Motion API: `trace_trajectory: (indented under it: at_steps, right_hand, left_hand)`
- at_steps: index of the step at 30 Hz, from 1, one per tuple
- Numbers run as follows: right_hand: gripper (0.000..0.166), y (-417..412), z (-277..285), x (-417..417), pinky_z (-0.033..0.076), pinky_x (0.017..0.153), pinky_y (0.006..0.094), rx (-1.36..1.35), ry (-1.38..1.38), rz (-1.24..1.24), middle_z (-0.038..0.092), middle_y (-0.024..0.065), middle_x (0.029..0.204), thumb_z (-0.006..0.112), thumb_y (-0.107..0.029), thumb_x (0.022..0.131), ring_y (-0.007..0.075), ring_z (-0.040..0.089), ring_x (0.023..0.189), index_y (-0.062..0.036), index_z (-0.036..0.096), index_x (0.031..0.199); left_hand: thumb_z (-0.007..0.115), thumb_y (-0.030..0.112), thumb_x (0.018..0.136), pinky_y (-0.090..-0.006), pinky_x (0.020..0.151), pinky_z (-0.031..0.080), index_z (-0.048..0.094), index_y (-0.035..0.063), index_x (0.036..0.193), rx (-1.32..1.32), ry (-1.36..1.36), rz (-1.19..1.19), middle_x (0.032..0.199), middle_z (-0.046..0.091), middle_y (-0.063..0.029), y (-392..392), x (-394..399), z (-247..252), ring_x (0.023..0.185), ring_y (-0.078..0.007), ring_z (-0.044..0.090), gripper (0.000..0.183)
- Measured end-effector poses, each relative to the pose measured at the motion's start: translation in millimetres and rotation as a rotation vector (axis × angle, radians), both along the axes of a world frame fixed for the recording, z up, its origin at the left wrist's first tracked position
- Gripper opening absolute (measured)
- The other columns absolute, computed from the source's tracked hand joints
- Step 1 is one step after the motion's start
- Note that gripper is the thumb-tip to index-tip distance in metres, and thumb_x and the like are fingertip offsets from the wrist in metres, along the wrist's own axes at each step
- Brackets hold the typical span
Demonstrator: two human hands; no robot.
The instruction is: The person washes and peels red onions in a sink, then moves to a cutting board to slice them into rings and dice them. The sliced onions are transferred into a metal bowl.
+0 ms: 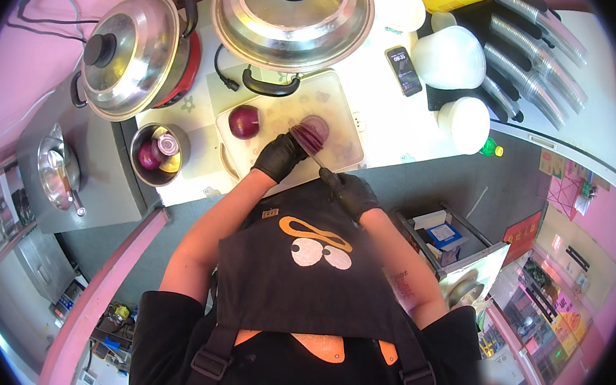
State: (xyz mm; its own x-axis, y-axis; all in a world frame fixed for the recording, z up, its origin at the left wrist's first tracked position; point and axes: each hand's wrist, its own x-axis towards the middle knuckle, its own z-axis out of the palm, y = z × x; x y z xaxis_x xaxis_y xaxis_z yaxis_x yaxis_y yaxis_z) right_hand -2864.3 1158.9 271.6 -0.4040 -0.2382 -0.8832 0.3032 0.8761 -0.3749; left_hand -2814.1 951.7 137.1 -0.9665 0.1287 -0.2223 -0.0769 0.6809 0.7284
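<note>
Both my hands wear black gloves. My right hand [350,192] grips a kitchen knife [311,153] by its handle, its blade reaching towards the cut red onion. My left hand [282,157] holds a piece of red onion [306,140] against a pale plastic cutting board [342,103]. Round onion slices [315,127] lie just beyond that piece. Half a red onion or a whole peeled one [243,122] rests on the board's left part; which of the two, I cannot tell. More onions [151,155] and yellow pieces sit in a steel bowl [180,152] to the left.
A large lidded pan [294,28] stands behind the board, a second lidded cooker [131,56] at the left. A phone [403,71], white tubs [463,125] and stacked clear plastic cups [533,82] are on the right. A steel basin [57,173] holds utensils at the far left.
</note>
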Motion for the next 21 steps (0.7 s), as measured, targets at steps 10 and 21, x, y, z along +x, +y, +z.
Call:
trace_trajectory:
  at_steps: [10, 21]
  right_hand:
    - [0.077, -7.3, -71.9, 12.2, 0.048, 0.085, 0.0416, -0.123, 0.138, -0.014, 0.068, 0.0218, 0.087, 0.043, -0.071, 0.089, 0.035, 0.066, 0.086, 0.0021, 0.068, 0.098]
    - [0.078, -10.6, -49.0, 9.3, 0.048, 0.082, 0.0392, -0.095, 0.079, -0.059, 0.068, 0.0189, 0.08, 0.042, -0.071, 0.09, 0.0303, 0.066, 0.083, 0.0016, 0.07, 0.091]
  left_hand:
    - [0.067, 0.024, 0.084, -0.0429, 0.073, 0.053, 0.062, 0.0099, 0.109, -0.061, -0.003, -0.003, 0.093, 0.066, -0.0163, -0.4, 5.9, -18.1, 0.084, -0.0342, 0.064, 0.03]
    - [0.066, 0.02, 0.085, -0.0436, 0.074, 0.053, 0.064, 0.0101, 0.11, -0.098, -0.002, -0.059, 0.095, 0.067, -0.0165, -2.4, 4.1, -11.5, 0.088, -0.0356, 0.065, 0.027]
